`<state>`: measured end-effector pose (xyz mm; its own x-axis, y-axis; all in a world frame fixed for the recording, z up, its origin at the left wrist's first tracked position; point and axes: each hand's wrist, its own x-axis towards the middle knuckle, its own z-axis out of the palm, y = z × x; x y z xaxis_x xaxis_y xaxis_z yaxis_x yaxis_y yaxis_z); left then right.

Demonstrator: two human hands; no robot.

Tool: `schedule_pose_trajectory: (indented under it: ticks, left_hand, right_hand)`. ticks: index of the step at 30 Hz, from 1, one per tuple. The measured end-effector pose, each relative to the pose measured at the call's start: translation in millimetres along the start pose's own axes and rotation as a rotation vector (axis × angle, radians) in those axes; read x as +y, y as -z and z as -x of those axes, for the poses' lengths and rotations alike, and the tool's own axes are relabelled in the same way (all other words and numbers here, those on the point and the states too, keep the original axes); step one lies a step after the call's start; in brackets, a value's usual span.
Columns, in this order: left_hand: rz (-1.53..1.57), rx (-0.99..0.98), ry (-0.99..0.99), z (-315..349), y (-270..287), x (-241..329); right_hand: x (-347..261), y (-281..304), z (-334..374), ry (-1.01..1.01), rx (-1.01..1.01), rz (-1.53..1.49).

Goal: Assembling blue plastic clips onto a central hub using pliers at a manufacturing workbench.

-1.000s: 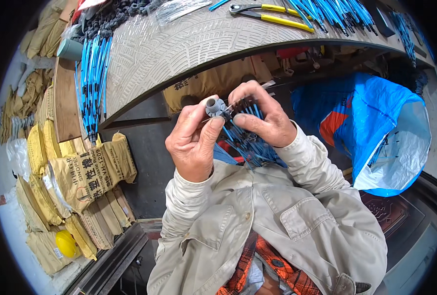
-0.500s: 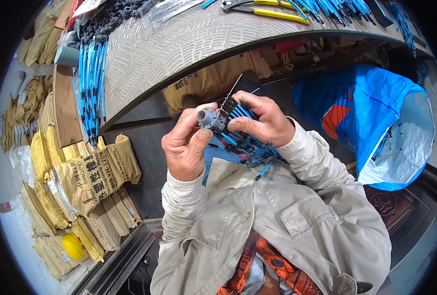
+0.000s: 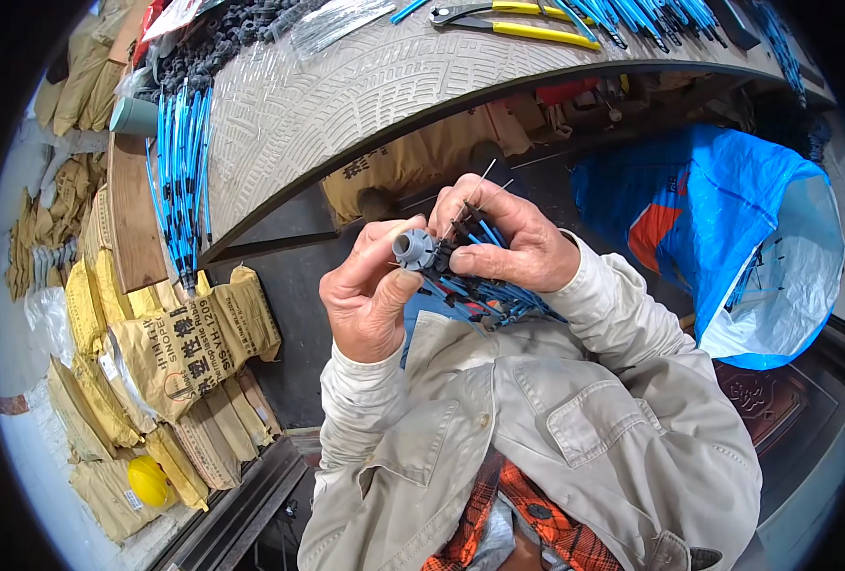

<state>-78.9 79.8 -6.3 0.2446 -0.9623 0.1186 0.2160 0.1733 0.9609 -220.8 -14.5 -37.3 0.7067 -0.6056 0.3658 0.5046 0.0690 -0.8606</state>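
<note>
A grey ribbed plastic hub with a round hollow end is pinched between the thumb and fingers of my left hand. My right hand is closed on blue rods with black joints, right beside the hub. Its thumb presses the black pieces near the hub's edge. Thin metal wires stick up past my right fingers. The rest of the rods hang over my lap, partly hidden by my hands. Whether each rod is fixed to the hub, I cannot tell.
On the patterned worktop lie yellow-handled pliers, dark small parts and clear strips. Blue rod bundles hang over its left edge. An open blue bag stands right; stacked sacks lie left.
My right fingers have curled in closer around the rods, and its thumb now presses nearer the hub. Both hands appear slightly further right; the whole view has shifted a little too.
</note>
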Motion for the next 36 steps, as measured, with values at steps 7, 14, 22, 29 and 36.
schedule_pose_trajectory:
  ticks: [7, 14, 22, 29, 36]
  left_hand:
    - [0.001, 0.020, -0.037, 0.8, 3.3, -7.2]
    - [0.107, -0.068, -0.069, -5.7, 2.7, 0.0]
    - [0.085, -0.192, -0.013, -6.3, 21.1, -8.4]
    - [0.052, -0.240, 0.020, -8.7, 24.5, -4.6]
    - [0.003, -0.247, 0.034, -8.5, 31.3, -6.3]
  right_hand:
    - [1.3, -2.4, 8.4, -0.134, 0.106, 0.082]
    - [-20.2, 4.6, -1.7, -0.061, -0.095, 0.321]
    - [3.3, 8.0, 4.0, -0.224, -0.181, 0.090]
    - [7.6, 5.8, -5.0, -0.290, -0.203, -0.158]
    - [5.2, 7.9, -5.4, -0.452, -0.213, -0.146]
